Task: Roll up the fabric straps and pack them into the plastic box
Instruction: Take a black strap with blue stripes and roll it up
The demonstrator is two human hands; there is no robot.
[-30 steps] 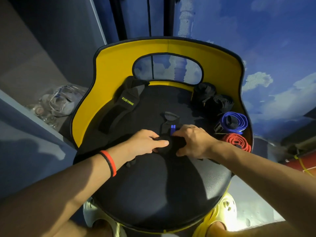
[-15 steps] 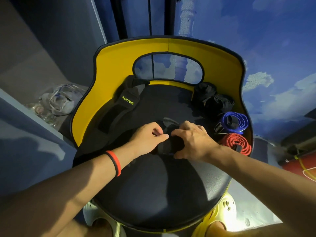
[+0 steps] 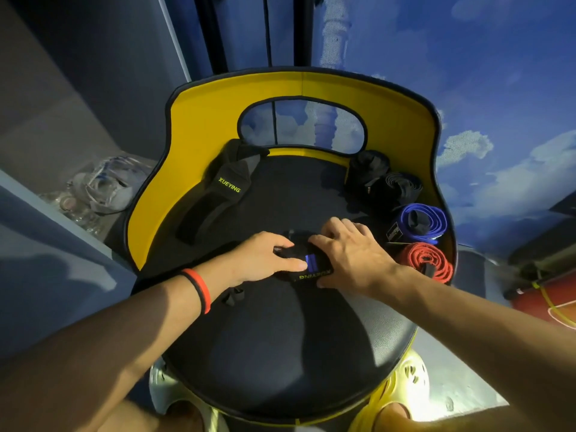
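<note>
Strap roll point(image 3: 311, 272) turned, XUEYING label now showing; left hand point(image 3: 260, 260), right hand point(image 3: 353, 254) gripping.

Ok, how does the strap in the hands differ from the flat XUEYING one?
The rolled strap is bunched, gripped by left hand and right hand; the flat strap lies stretched out, untouched. The rolled strap shows a blue tab; the flat strap none. Both black, green XUEYING lettering.

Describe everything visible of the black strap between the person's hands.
The black strap is a partly hidden fabric roll with a blue stripe and yellow-green XUEYING lettering, upside down to the camera. It lies midway on the black chair seat. The left hand and right hand grip it from either side, fingers curled over its top.
</note>
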